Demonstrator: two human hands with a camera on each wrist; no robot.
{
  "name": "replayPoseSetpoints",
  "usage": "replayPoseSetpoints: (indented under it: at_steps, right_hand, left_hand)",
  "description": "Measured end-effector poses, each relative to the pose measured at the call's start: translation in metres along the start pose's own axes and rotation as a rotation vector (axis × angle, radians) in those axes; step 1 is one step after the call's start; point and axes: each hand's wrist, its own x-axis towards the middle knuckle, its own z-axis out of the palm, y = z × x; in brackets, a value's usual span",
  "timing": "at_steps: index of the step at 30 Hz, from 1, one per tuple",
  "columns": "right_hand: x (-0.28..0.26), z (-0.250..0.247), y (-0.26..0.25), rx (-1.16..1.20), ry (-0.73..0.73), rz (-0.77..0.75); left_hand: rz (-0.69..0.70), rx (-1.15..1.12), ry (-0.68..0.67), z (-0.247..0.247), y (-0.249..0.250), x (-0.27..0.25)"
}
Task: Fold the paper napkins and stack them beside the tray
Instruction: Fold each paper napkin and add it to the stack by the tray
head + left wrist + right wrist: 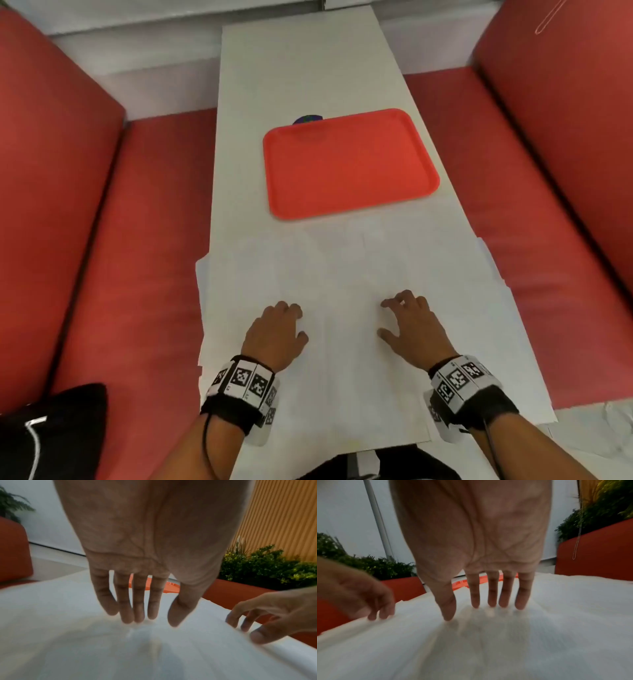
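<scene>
1. My left hand (275,334) rests on the white paper napkins (342,274) spread flat across the near end of the narrow white desk (298,68); its fingers (126,609) are nearly straight, tips touching the paper, and this grip holds nothing.
2. My right hand (409,323) lies a little to the right, apart from the left — fingers (492,596) spread and slightly bent, tips and thumb pressing down on the same paper, nothing pinched or curled round.
3. The napkins lie directly under both hands, unfolded, and overhang the desk's left and right edges; how many sheets there are I cannot tell.
4. The flat orange-red rectangular plastic tray (349,164) sits farther up the desk, beyond my fingertips, its near edge just past the far edge of the paper.
5. A small dark object (307,119) peeks out behind the tray's far rim — too hidden to identify.
6. Red padded bench seats (137,240) run along both sides of the desk.
</scene>
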Motion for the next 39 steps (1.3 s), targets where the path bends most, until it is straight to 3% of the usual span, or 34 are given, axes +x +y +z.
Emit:
replayPoseSetpoints:
  at_steps: [4, 7, 13, 16, 18, 20, 23, 28, 35, 39]
  right_hand:
    - [-0.002, 0.006, 0.003, 0.044, 0.059, -0.023]
    - [0.002, 0.008, -0.002, 0.077, 0.113, -0.053]
    - [0.027, -0.006, -0.050, 0.239, 0.236, -0.152]
    - [0.044, -0.016, -0.082, 0.173, 0.259, -0.222]
    - [0.057, -0.019, -0.102, 0.096, 0.230, -0.241]
    - [0.071, -0.015, -0.115, 0.033, 0.116, -0.182]
    - [0.087, -0.004, -0.122, -0.017, -0.027, -0.064]
    - [0.096, 0.008, -0.122, 0.132, -0.025, 0.044]
    - [0.100, 0.010, -0.120, 0.581, 0.038, 0.181]
    - [0.102, 0.007, -0.118, 0.847, -0.040, 0.308]
  left_hand:
    - [0.035, -0.023, 0.092, 0.007, 0.021, 0.005]
    - [0.028, -0.024, 0.064, 0.014, 0.033, 0.009]
    - [0.046, -0.118, 0.087, 0.019, 0.037, 0.005]
    - [-0.007, -0.222, 0.208, 0.006, 0.017, -0.003]
    - [-0.150, -0.284, 0.354, -0.008, -0.011, -0.005]
    - [-0.318, -0.308, 0.457, -0.021, -0.044, -0.004]
    - [-0.480, -0.279, 0.371, -0.032, -0.074, 0.003]
    - [-0.513, -0.233, 0.232, -0.032, -0.084, 0.023]
    - [-0.521, -0.350, 0.298, -0.025, -0.080, 0.029]
    - [-0.534, -0.380, 0.325, -0.027, -0.072, 0.030]
